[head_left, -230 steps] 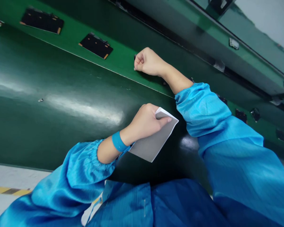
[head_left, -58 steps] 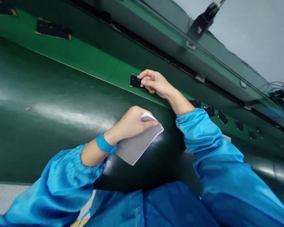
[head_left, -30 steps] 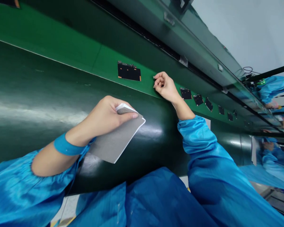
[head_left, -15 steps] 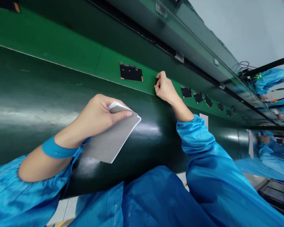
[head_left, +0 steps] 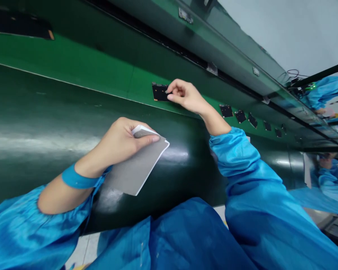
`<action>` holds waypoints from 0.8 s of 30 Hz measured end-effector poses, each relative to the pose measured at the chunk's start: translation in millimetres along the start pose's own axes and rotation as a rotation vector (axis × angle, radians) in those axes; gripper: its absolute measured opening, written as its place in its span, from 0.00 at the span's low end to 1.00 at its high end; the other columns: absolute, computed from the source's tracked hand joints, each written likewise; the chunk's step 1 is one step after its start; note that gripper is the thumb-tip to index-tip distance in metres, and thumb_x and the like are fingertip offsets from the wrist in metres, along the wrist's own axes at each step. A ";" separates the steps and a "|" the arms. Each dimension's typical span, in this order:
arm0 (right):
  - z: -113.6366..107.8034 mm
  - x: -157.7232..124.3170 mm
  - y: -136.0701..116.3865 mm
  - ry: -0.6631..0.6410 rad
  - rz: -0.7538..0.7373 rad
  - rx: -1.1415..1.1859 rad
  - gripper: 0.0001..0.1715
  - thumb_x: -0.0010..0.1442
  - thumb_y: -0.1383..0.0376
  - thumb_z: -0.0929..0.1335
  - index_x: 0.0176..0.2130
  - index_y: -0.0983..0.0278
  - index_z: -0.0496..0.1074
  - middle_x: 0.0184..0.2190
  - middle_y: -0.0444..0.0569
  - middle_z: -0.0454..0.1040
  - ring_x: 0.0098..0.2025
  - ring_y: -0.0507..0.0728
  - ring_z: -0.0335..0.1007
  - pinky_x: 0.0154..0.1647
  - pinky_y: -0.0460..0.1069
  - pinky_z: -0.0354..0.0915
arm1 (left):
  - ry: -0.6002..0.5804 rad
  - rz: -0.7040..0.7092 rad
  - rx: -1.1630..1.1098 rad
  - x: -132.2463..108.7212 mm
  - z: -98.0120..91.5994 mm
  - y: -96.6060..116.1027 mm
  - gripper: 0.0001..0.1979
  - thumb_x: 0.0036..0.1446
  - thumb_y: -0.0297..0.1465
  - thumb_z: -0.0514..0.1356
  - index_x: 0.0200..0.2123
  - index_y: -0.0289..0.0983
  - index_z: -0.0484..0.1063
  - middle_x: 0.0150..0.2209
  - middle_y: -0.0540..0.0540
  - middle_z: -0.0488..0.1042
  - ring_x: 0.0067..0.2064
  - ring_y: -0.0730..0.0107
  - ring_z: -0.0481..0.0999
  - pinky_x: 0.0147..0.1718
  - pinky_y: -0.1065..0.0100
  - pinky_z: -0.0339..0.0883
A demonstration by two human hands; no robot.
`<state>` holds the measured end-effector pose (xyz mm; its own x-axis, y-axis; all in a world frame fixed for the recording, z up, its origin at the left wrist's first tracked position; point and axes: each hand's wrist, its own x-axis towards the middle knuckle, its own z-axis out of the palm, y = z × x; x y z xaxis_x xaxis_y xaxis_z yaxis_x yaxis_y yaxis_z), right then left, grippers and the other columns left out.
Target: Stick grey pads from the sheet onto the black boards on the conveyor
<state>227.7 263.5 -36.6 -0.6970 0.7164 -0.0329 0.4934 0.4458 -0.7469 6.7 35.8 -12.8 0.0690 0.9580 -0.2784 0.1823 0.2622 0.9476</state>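
Observation:
My left hand point(head_left: 126, 138) grips a folded stack of grey sheets point(head_left: 132, 168) with white edges, thumb on top, above the dark green bench surface. My right hand point(head_left: 184, 95) is at the right end of a black circuit board point(head_left: 159, 92) with orange corner patches, which lies on the green strip. Thumb and index finger pinch a small grey piece point(head_left: 167, 91), too small to name. The hand covers the board's right part; I cannot tell whether the piece touches it.
A larger-looking black board point(head_left: 21, 24) lies at the upper left on the green strip point(head_left: 101, 75). Several more boards point(head_left: 226, 111) line it to the right. A dark rail with a clear panel runs behind. Co-workers in blue sleeves point(head_left: 323, 92) are at the far right.
My right hand has moved left from one board to the neighbouring board, and a small grey piece now shows in its fingertips. My left hand still holds the sheets. The view has shifted slightly.

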 end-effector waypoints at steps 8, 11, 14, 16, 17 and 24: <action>24.6 19.6 -16.1 -0.164 0.013 0.022 0.10 0.59 0.64 0.75 0.32 0.63 0.70 0.25 0.43 0.67 0.29 0.51 0.56 0.30 0.48 0.57 | 0.023 0.013 0.026 3.0 -0.2 -6.0 0.13 0.53 0.44 0.74 0.34 0.41 0.88 0.31 0.46 0.85 0.31 0.63 0.81 0.28 0.71 0.69; 21.9 17.1 -9.6 -0.175 0.021 -0.011 0.06 0.57 0.66 0.73 0.32 0.63 0.72 0.24 0.43 0.68 0.28 0.52 0.57 0.30 0.48 0.55 | 0.011 0.029 -0.007 2.9 0.2 -7.2 0.12 0.54 0.44 0.73 0.34 0.41 0.89 0.30 0.47 0.85 0.30 0.65 0.80 0.26 0.72 0.67; 17.8 13.5 -8.5 -0.188 0.015 -0.063 0.03 0.56 0.69 0.71 0.32 0.63 0.72 0.24 0.43 0.68 0.28 0.52 0.57 0.31 0.48 0.54 | 0.007 0.042 -0.011 3.2 0.0 -9.4 0.13 0.55 0.45 0.73 0.35 0.43 0.89 0.32 0.48 0.85 0.31 0.65 0.81 0.26 0.73 0.67; 14.4 11.1 -9.5 -0.196 0.005 -0.100 0.04 0.55 0.71 0.70 0.32 0.63 0.72 0.24 0.43 0.68 0.28 0.52 0.57 0.31 0.48 0.54 | 0.008 0.038 0.000 3.5 0.1 -10.9 0.13 0.55 0.45 0.73 0.36 0.43 0.89 0.32 0.47 0.86 0.32 0.64 0.82 0.27 0.73 0.67; 12.8 10.0 -10.2 -0.199 0.001 -0.116 0.04 0.54 0.71 0.69 0.32 0.63 0.72 0.24 0.42 0.68 0.28 0.52 0.58 0.32 0.48 0.55 | 0.008 0.034 0.004 3.7 0.2 -11.4 0.13 0.54 0.45 0.73 0.36 0.43 0.89 0.32 0.47 0.86 0.32 0.64 0.82 0.27 0.73 0.67; 2.0 3.3 -10.4 -0.219 -0.006 -0.211 0.06 0.52 0.73 0.68 0.32 0.63 0.70 0.25 0.42 0.68 0.29 0.52 0.58 0.35 0.49 0.57 | 0.009 0.016 -0.001 2.9 1.3 -8.8 0.14 0.54 0.45 0.74 0.35 0.41 0.89 0.32 0.46 0.85 0.31 0.63 0.81 0.26 0.71 0.67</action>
<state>219.2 260.1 -30.3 -0.7847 0.5905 -0.1886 0.5701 0.5681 -0.5935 6.6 36.2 -22.2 0.0631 0.9631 -0.2615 0.1799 0.2468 0.9522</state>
